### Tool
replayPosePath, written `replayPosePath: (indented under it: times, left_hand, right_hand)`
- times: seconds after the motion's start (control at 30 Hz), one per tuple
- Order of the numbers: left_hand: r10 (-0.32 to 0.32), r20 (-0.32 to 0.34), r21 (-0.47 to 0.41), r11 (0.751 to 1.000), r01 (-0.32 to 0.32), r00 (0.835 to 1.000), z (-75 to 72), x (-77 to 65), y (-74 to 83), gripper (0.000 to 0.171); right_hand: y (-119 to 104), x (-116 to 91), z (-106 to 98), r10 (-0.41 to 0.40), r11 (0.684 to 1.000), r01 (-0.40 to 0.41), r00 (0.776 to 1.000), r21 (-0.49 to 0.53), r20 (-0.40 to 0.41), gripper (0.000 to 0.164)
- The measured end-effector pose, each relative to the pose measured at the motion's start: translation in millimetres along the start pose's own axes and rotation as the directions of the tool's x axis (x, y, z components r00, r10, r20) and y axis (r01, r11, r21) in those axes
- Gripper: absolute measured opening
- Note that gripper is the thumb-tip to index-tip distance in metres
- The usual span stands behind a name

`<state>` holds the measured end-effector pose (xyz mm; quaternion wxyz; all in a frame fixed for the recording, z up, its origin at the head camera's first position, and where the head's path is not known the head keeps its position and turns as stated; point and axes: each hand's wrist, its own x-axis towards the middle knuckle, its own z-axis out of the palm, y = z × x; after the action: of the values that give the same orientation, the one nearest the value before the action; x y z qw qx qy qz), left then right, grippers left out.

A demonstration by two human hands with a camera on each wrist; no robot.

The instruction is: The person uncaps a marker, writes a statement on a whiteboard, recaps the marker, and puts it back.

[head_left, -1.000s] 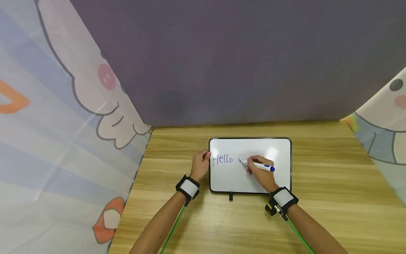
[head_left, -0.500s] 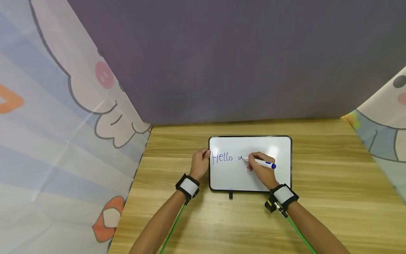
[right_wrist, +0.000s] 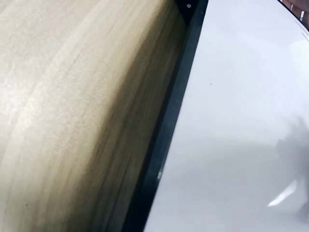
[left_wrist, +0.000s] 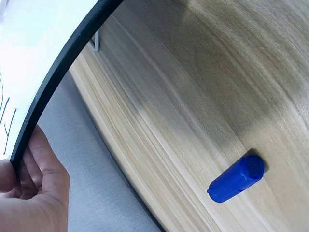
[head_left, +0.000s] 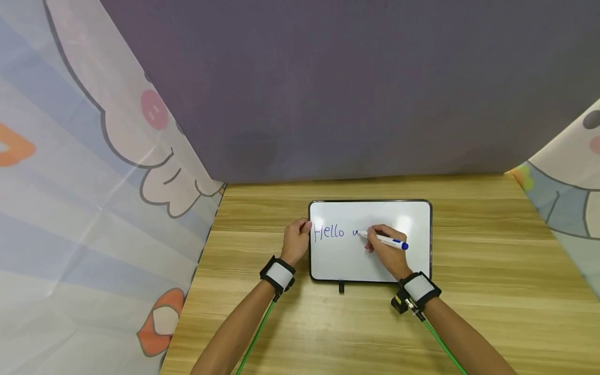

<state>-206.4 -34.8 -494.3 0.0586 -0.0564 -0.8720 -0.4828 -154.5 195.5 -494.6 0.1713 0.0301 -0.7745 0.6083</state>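
Observation:
A whiteboard (head_left: 337,265) with a black frame bears blue writing, "Hello" (head_left: 329,231) and a small u-like mark. My left hand (head_left: 295,242) pinches its left edge; in the left wrist view, thumb and curled fingers (left_wrist: 46,166) grip the frame. My right hand (head_left: 386,247) holds a white marker (head_left: 386,240) with a blue end, its tip at the right of the newest mark. In the right wrist view the board (right_wrist: 227,145) shows, but the right hand and marker do not. A blue marker cap (left_wrist: 236,179) lies on the table in the left wrist view.
The wooden table (head_left: 478,260) runs back to a dark grey panel (head_left: 356,94). Printed cloth (head_left: 84,234) hangs at the sides. A black foot (head_left: 341,287) sticks out below the board. A bent wire piece (left_wrist: 95,42) shows behind it. Green cables (head_left: 255,338) trail from both wristbands.
The short blue mark after "Hello" has grown into a u-like shape. Holding the marker, my right hand has shifted slightly right. The left hand keeps its grip on the board's edge.

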Motion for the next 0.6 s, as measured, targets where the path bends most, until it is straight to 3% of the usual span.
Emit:
replayPosePath:
  times: [0.6]
  left_hand:
    - [-0.019,-0.001,-0.015,1.0,0.019,1.0,1.7,0.9,-1.9,0.021]
  right_hand:
    - [0.7,-1.6,-3.9,0.053,0.998,-0.053,0.999,-0.018,0.005,0.012]
